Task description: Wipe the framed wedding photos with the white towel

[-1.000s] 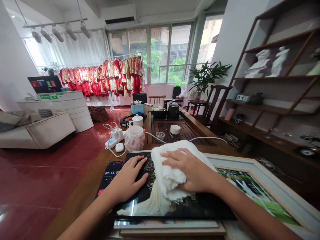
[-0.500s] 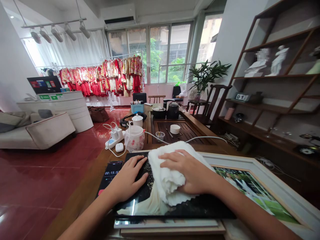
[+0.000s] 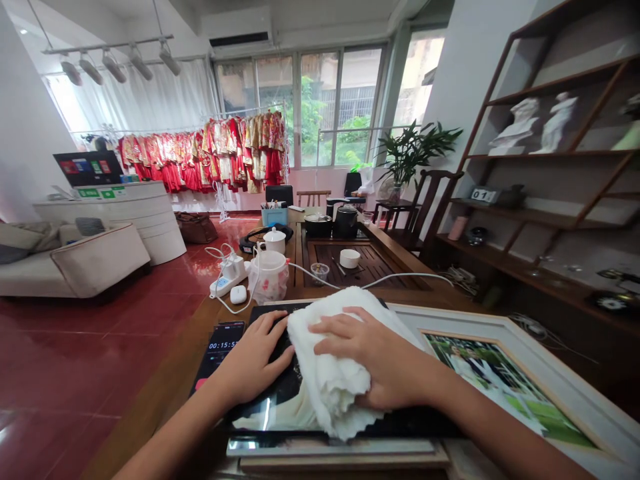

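A glossy dark photo panel (image 3: 280, 410) lies on top of a stack at the near end of the wooden table (image 3: 170, 387). My left hand (image 3: 255, 360) rests flat on the panel's left part, fingers spread. My right hand (image 3: 373, 357) presses a bunched white cloth (image 3: 325, 373) down on the panel's middle, fingers lying over the cloth. A phone (image 3: 220, 347) showing a timer sits just left of my left hand.
A large white-framed photo (image 3: 505, 383) lies to the right of the panel. Beyond stand a white teapot (image 3: 270, 273), a power strip (image 3: 227, 277) with cables, a tea tray (image 3: 360, 263) with a small cup and kettles. Dark shelves line the right wall; a sofa stands left.
My right hand has slid the white cloth leftward and nearer across the panel, closer to my left hand. The left hand has stayed where it was.
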Motion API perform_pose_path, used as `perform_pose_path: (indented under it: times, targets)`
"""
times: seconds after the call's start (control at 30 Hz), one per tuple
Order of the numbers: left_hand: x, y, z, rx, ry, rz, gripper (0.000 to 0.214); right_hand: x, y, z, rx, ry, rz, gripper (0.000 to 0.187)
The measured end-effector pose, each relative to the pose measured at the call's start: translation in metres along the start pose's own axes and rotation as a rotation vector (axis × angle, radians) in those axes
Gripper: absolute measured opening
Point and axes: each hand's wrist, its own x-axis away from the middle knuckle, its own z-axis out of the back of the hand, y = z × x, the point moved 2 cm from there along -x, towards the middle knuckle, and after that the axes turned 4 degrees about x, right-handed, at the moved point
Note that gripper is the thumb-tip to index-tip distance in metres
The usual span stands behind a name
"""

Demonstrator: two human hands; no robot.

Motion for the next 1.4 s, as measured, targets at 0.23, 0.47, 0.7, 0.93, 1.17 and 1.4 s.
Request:
perform_pose_path:
  times: [0.23, 0.47, 0.7, 0.93, 1.17, 1.4]
  targets:
    - [0.003, 0.001, -0.001, -0.015, -0.012, 0.019, 0.048, 0.002, 0.01, -0.003, 0.002, 0.0, -0.032, 0.055]
    - [0.009, 0.003, 0.0, -0.002, -0.01, 0.035, 0.049, 0.004, 0.021, -0.002, 0.05, 0.062, -0.099, 0.055]
    - [0.004, 0.002, 0.0, 0.011, -0.009, 0.022, 0.049, 0.003, 0.008, 0.0, 0.027, 0.042, -0.059, 0.053]
    - [-0.001, 0.003, 0.0, 0.005, -0.01, -0.001, 0.043, 0.0, 0.001, 0.0, -0.039, 0.009, 0.034, 0.054]
    - [0.006, 0.001, -0.001, 0.006, 0.002, 0.021, 0.048, 0.003, 0.017, -0.003, 0.021, 0.036, -0.057, 0.053]
    - [0.003, 0.001, -0.002, 0.015, 0.009, 0.018, 0.049, 0.004, 0.009, 0.001, 0.012, 0.029, -0.045, 0.055]
